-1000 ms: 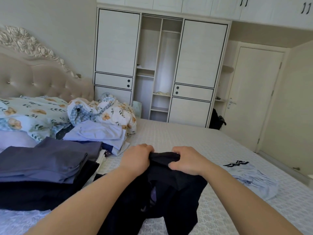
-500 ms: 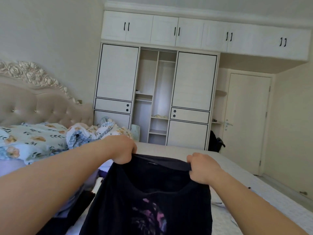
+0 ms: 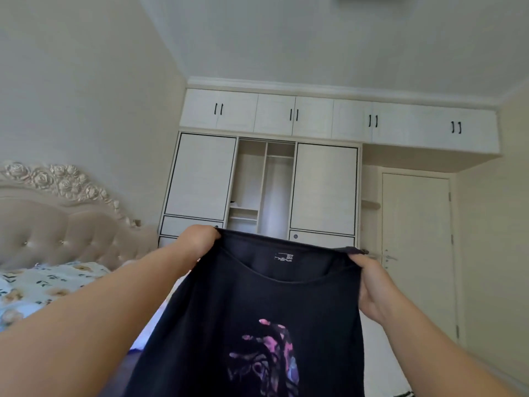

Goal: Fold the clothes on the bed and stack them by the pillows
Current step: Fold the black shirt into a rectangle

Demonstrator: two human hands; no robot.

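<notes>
In the head view a black shirt [image 3: 257,325] with a pink and purple print hangs spread in the air in front of the person, its neckline uppermost and a small label showing inside the collar. The left hand [image 3: 197,239] grips the shirt's left shoulder with fingers curled over the cloth, and the right hand [image 3: 372,285] pinches the right shoulder. A floral pillow [image 3: 43,285] lies lower left under the headboard [image 3: 57,224], and the wardrobe [image 3: 263,184] stands behind the shirt.

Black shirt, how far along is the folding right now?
Done: nothing folded shows in this view. In hand: the left hand and right hand hold the black shirt up by its shoulders, spread open. Left: fold it and stack it by the floral pillow.
</notes>
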